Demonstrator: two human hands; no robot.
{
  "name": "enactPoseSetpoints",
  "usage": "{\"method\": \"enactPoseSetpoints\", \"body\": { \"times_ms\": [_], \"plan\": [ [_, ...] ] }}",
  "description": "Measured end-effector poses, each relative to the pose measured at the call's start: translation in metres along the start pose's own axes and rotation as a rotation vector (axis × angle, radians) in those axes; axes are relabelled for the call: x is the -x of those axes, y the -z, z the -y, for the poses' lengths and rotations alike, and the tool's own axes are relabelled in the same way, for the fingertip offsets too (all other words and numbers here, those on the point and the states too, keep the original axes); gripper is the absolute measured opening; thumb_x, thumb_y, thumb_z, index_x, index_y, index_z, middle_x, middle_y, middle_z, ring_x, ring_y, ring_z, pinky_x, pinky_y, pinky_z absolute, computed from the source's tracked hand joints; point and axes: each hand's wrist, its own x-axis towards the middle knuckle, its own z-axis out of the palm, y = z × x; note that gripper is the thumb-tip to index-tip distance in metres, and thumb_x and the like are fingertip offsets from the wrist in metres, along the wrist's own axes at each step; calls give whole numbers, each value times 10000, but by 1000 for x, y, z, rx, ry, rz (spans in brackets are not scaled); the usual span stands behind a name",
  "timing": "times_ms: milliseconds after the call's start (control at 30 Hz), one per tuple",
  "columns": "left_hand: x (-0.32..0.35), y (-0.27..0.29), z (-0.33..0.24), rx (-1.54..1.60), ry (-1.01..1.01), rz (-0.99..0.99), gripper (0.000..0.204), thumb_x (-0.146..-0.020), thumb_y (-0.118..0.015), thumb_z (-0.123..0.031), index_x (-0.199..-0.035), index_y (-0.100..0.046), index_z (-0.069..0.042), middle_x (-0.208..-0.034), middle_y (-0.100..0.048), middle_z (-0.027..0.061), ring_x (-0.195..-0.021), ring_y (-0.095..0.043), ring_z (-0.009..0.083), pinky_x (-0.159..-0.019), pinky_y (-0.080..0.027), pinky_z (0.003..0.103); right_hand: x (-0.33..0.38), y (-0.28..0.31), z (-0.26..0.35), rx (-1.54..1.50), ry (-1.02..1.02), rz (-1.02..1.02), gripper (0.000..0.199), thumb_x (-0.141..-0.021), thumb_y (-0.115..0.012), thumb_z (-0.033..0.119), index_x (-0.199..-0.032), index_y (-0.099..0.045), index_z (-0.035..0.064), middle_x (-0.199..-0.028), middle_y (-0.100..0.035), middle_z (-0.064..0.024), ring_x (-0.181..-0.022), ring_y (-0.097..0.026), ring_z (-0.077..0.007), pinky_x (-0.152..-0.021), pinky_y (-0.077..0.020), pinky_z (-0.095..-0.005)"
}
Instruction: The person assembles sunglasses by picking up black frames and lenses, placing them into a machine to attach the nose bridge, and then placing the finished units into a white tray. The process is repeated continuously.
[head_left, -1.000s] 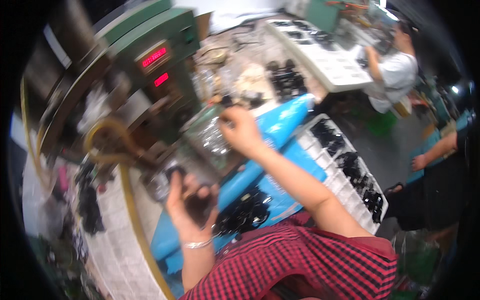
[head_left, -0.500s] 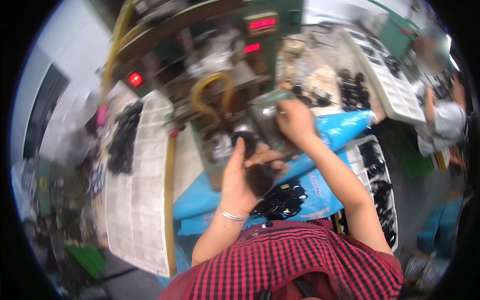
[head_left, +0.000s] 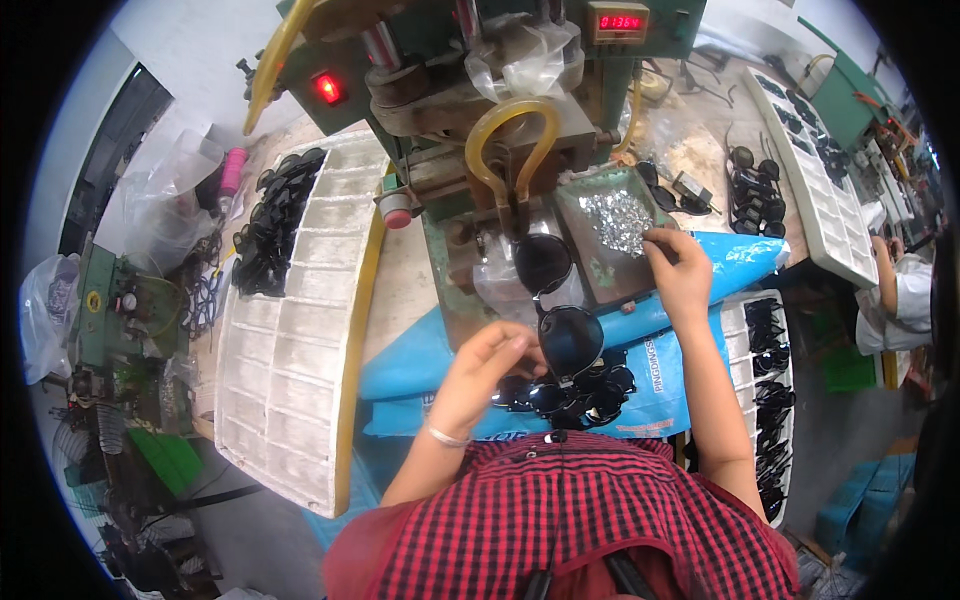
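My left hand [head_left: 484,378] grips a pair of dark sunglasses [head_left: 570,342] at one side, fingers closed. One lens is close to my hand; the other reaches up under the looped yellow tube [head_left: 484,150] of a green press [head_left: 430,112]. My right hand [head_left: 680,272] is at the right edge of a green tray [head_left: 590,280], thumb and fingertips pinched together. Whether something small is between them cannot be made out. Small shiny silver pieces [head_left: 612,222] lie heaped in that tray. Below the held sunglasses, more dark sunglasses [head_left: 570,402] rest on blue plastic sheeting [head_left: 400,385].
A white compartment tray [head_left: 300,360] with black eyewear parts [head_left: 280,225] stands on the left. Other white trays [head_left: 835,225] of eyewear are at the right. A red push button [head_left: 397,217] sticks out from the press. At the far right another person's arm [head_left: 886,275] shows.
My right hand has gone from blurred motion over the green tray to its right edge. My left hand still holds the sunglasses, now with both lenses plainly seen. The whole view has shifted.
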Motion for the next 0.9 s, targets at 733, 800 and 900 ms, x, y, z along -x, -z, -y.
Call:
{"method": "enactPoseSetpoints", "body": {
  "times_ms": [733, 800, 900],
  "plan": [
    [-27, -42, -36, -25, 41, 25, 444, -975, -491, -444, -1007, -648, -29, -770, -651, 10, -552, -543, 43, -445, -319, 165, -27, -44, 127, -641, -99, 338, 600, -724, -710, 4, -1260, -447, -56, -849, -652, -70, -839, -603, -111, -748, -481, -242],
    [-20, -45, -30, 84, 29, 18, 344, -971, -537, -352, -997, -658, -31, -812, -650, -3, -605, -530, 11, -480, -352, 152, -22, -48, 140, -771, -125, 352, 660, -719, -716, -40, -1290, -390, -88, -864, -622, -63, -860, -586, -107, -759, -482, -228],
    [-3, -32, -12, -56, -84, -99, 330, -984, -515, -296, -984, -647, 7, -859, -660, 35, -712, -587, 67, -607, -440, 177, -11, -57, 142, -887, -186, 237, 588, -735, -679, -17, -1279, -457, -39, -903, -668, -84, -880, -603, -121, -791, -472, -252]
  ]
}}
